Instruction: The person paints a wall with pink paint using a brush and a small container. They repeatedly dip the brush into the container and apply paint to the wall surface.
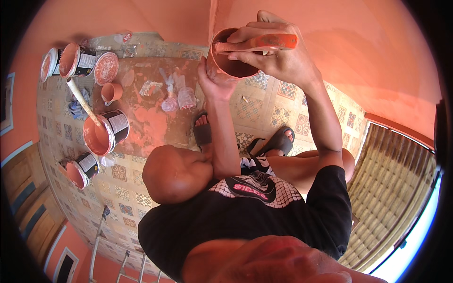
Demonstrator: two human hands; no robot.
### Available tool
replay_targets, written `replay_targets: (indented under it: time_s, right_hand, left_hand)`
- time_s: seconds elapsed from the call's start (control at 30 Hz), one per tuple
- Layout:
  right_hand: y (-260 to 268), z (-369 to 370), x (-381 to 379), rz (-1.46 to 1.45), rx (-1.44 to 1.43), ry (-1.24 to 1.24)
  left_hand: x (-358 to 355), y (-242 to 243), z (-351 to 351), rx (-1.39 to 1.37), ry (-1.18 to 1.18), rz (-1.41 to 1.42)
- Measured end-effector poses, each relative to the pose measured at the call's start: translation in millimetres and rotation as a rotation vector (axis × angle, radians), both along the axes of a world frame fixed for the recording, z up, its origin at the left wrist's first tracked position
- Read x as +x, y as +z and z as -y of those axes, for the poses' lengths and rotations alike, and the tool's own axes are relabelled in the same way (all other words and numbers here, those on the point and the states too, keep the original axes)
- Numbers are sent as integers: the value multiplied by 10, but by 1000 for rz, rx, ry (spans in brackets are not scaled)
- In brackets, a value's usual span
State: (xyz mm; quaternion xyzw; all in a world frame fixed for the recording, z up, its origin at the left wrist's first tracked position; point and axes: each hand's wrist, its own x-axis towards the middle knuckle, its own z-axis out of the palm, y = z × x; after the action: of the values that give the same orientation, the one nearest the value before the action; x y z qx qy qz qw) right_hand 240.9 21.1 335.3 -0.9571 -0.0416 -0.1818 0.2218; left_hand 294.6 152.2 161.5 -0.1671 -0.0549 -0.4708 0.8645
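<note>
My left hand point(220, 86) holds a paint-smeared cup point(222, 71) from its left side and underneath. The cup is tilted so that its dark reddish inside shows. In my right hand point(277, 53) is a paintbrush with an orange-red handle point(283, 41), gripped between thumb and fingers. The brush lies across the cup's mouth, its painted end by the left part of the rim. How far its bristles reach inside cannot be told. Beyond the cup, salmon-painted walls point(187, 17) meet in a corner.
Paint buckets point(121, 128) stand at left, one with a pole point(83, 100) in it. A small paint cup point(112, 92), plastic-wrapped items point(185, 97) and a lid point(106, 68) lie on a paint-stained board point(141, 131). A ladder point(95, 244) is at lower left; a ribbed shutter point(393, 191) at right.
</note>
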Motion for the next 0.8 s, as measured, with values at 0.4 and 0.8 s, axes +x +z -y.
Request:
replay_targets:
  time_s: [0.4,0.8]
  right_hand:
    - [-122,-6,-76,265,-218,-57]
    - [-125,-79,-149,172,388,-393]
  left_hand:
    - [25,30,76,-67,-65,-63]
    - [-65,144,94,756,171,73]
